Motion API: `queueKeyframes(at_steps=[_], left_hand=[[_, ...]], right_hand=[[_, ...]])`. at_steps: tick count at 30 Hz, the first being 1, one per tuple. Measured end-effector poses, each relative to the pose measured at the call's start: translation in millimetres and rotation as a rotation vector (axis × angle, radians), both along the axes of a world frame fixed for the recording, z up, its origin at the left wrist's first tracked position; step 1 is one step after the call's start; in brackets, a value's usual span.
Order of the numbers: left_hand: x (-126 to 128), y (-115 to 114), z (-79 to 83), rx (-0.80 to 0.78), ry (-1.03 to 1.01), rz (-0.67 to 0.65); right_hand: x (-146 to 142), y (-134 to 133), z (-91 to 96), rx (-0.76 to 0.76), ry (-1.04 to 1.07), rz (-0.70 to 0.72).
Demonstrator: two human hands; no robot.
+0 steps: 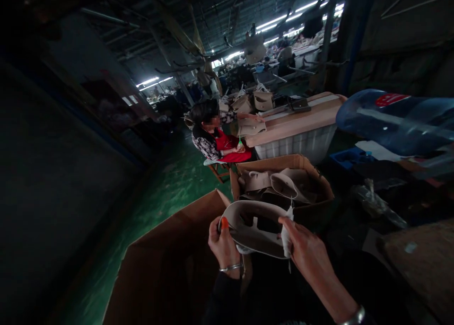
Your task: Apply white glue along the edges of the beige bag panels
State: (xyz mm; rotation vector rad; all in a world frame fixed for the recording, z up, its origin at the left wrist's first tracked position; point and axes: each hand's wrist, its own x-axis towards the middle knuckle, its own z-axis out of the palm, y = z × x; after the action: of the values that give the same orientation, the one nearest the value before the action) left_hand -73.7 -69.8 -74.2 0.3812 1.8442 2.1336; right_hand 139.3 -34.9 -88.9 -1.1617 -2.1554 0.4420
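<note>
A light beige handbag body, its mouth gaping toward me, is held up between my two hands. My left hand is closed on its left end, with an orange cover on the thumb. At the opposite end my right hand is closed, pinching a white cloth against the bag's edge. A thin loose strand hangs below the cloth. Part of the bag's underside is hidden by my hands.
Close on the left stands an open cardboard box. Beyond the bag, another box holds several beige bag pieces. A seated person in a red apron works at a covered table. A large blue water bottle lies at right.
</note>
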Motion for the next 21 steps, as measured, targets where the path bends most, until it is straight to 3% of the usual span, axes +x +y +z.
queueKeyframes(at_steps=[10,14,18,21], left_hand=[[-3.5,-4.1,11.3,0.041,-0.156,0.037],[-4.0,-5.6,8.5,0.071,-0.205,0.044],[-11.3,-14.4,1.3,0.032,-0.132,-0.002],[-27.5,-23.6,13.4,-0.008,0.082,-0.123]], right_hand=[[-6.4,-12.8,-3.1,-0.037,0.06,0.145],[-6.5,-17.5,-8.1,-0.092,0.105,0.195],[-2.8,-20.4,-11.2,-0.09,0.095,0.214],[2.8,-20.8,-7.6,-0.03,0.102,0.217]])
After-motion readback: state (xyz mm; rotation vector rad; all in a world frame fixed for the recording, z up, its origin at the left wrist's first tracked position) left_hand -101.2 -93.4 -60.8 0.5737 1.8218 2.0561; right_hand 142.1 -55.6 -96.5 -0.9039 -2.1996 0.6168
